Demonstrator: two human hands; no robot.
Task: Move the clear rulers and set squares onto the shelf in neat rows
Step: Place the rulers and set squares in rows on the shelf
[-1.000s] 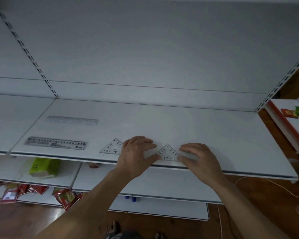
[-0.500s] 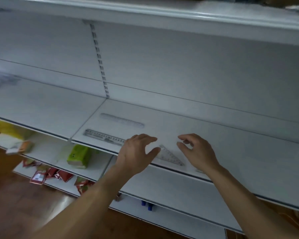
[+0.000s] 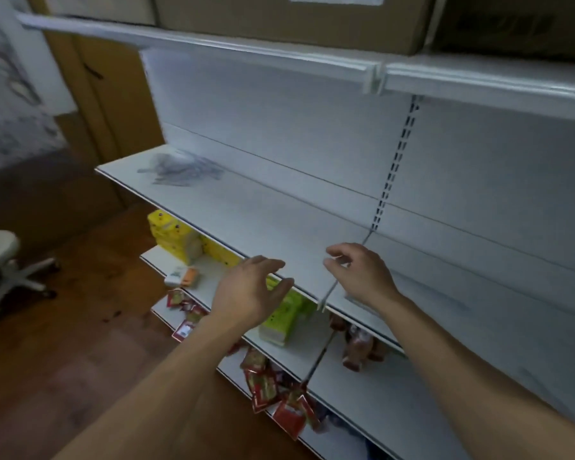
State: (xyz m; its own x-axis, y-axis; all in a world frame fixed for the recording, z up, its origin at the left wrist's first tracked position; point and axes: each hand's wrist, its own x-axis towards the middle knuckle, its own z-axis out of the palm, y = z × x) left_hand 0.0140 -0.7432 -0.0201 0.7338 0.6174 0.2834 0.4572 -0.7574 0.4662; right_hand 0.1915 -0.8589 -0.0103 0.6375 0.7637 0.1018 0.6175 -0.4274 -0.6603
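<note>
A blurred heap of clear rulers and set squares (image 3: pixel 184 172) lies at the far left end of the white shelf (image 3: pixel 279 220). My left hand (image 3: pixel 249 290) hovers at the shelf's front edge with relaxed, spread fingers and holds nothing. My right hand (image 3: pixel 359 275) hovers over the shelf just to its right, near the seam between two shelf boards; its fingers are loosely bent and empty. A faint clear ruler edge (image 3: pixel 354 298) shows beside my right wrist. The set squares laid earlier are out of view or hidden by my right arm.
Yellow packs (image 3: pixel 176 237), a green pack (image 3: pixel 283 317) and red packets (image 3: pixel 273 393) sit on the lower shelves. Cardboard boxes (image 3: pixel 296 18) stand on the top shelf. A white stool (image 3: pixel 0 260) is on the wooden floor at left.
Both hands lifted off the two set squares and moved left along the shelf edge. The view swung left, bringing the heap of rulers into sight.
</note>
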